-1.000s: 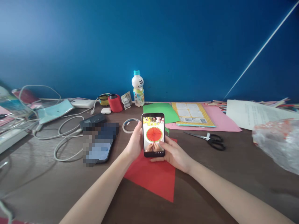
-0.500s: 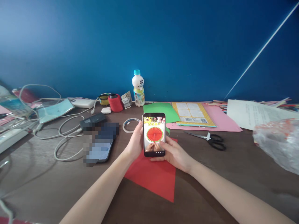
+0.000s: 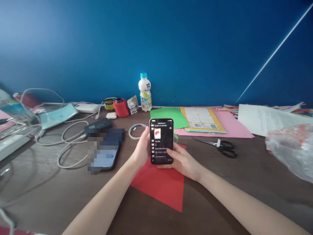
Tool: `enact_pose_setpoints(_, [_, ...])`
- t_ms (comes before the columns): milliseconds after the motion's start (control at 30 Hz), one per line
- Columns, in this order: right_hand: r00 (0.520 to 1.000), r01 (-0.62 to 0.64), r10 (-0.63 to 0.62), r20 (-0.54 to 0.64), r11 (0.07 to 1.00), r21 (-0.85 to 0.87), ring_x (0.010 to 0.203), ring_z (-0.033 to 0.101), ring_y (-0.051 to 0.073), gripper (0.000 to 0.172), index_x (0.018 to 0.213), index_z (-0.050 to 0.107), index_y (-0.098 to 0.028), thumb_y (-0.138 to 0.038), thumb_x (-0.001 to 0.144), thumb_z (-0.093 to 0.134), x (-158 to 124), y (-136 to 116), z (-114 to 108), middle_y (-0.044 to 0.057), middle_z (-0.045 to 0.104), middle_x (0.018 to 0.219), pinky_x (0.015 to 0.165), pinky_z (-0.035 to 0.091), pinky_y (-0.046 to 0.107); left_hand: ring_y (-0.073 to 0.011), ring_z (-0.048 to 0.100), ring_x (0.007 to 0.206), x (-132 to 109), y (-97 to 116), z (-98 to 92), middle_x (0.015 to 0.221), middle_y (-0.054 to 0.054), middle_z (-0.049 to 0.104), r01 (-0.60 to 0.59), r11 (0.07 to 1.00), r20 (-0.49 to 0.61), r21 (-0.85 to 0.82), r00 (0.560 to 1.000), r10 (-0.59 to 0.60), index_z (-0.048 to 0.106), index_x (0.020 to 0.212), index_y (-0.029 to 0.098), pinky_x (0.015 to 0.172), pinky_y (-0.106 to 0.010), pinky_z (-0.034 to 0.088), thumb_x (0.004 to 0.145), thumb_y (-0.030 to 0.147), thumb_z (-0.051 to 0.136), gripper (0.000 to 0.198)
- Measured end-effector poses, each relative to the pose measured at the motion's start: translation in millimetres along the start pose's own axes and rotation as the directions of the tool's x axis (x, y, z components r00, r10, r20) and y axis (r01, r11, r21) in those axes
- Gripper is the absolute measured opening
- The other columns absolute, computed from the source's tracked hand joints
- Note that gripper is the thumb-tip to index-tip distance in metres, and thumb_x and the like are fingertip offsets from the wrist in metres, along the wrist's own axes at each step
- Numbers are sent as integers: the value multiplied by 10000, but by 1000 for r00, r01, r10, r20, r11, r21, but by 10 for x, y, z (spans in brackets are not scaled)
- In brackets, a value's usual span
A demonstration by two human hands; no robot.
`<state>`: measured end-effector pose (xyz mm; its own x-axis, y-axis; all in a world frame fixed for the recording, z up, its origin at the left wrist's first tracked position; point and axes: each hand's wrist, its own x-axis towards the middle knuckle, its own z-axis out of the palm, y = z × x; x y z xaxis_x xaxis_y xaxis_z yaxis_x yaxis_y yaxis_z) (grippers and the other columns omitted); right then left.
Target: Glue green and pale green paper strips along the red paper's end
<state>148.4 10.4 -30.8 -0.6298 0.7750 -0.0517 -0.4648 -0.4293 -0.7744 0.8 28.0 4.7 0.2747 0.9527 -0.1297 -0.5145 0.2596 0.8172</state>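
Mostly, trouble at the left side of the counter (image 3: 244, 192) could come from the white cable (image 3: 70, 167): a sleeve-free arm sweeping that way might snag its loops and drag whatever they connect to. Next along lies a flat phone (image 3: 107, 160), partly blurred, which the left elbow could bump if it swung outward. The left hand (image 3: 141, 151) has its fingers clamped on the left side of an upright phone (image 3: 161, 145), held midway between the counter's left and right edges; a looser grip there could let it tip. Beneath it, toward the near edge, red paper (image 3: 161, 189) lies flat, and a dropped phone or a dragging wrist could crease or shift it. The right hand (image 3: 186, 164) is closed on the phone too, thumb at the screen, fingers under the bottom; a stray thumb touch could change the page. Toward the right edge, scissors (image 3: 218, 143) point their blades leftward, so a careless reach could meet the tips.
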Motion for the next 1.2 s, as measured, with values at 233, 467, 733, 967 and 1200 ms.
enact_pose_setpoints(233, [999, 7, -7, 45, 1000, -15, 989, 587, 209, 567, 1124, 485, -270, -19, 625, 577, -8, -16, 4, 21, 596, 1104, 883, 448, 484, -228, 645, 770, 5, -5, -22, 794, -98, 704, 6, 1000, 5, -22, 1000, -6, 682, 877, 112, 749, -312, 461, 809, 515, 423, 484])
enact_pose_setpoints(467, [1000, -14, 15, -23, 999, 30, 1002, 588, 214, 309, 1109, 479, -257, -246, 806, 536, 13, 6, -2, 58, 576, 1146, 838, 473, 489, -232, 646, 788, 0, -12, -26, 800, -89, 704, 0, 1000, -5, -23, 1000, 0, 672, 913, 113, 755, -315, 456, 808, 506, 435, 470])
enact_pose_setpoints(733, [1000, 0, 1, 23, 999, -38, 1005, 586, 215, 464, 1132, 480, -269, -119, 713, 611, -14, -18, 13, 43, 565, 1165, 879, 446, 500, -241, 641, 805, 2, -9, -28, 839, -97, 704, -5, 1000, 32, -22, 999, 6, 671, 919, 102, 767, -325, 459, 805, 516, 430, 492])
enact_pose_setpoints(967, [999, -9, 10, -34, 1000, 2, 1025, 577, 221, 300, 1095, 487, -262, -258, 803, 555, 11, 4, 9, 57, 571, 1157, 829, 482, 483, -228, 645, 753, -6, 5, -4, 803, -87, 704, 15, 1000, -11, -7, 1000, -15, 676, 903, 117, 720, -311, 456, 814, 524, 401, 499])
enact_pose_setpoints(1200, [1000, 4, -4, -2, 1000, -18, 1013, 579, 216, 363, 1084, 496, -264, -169, 749, 600, 6, 4, -8, 40, 564, 1160, 860, 458, 508, -222, 646, 731, 4, -11, -38, 783, -92, 704, 21, 1000, -14, -3, 1000, -21, 684, 843, 115, 683, -289, 457, 806, 528, 423, 490])
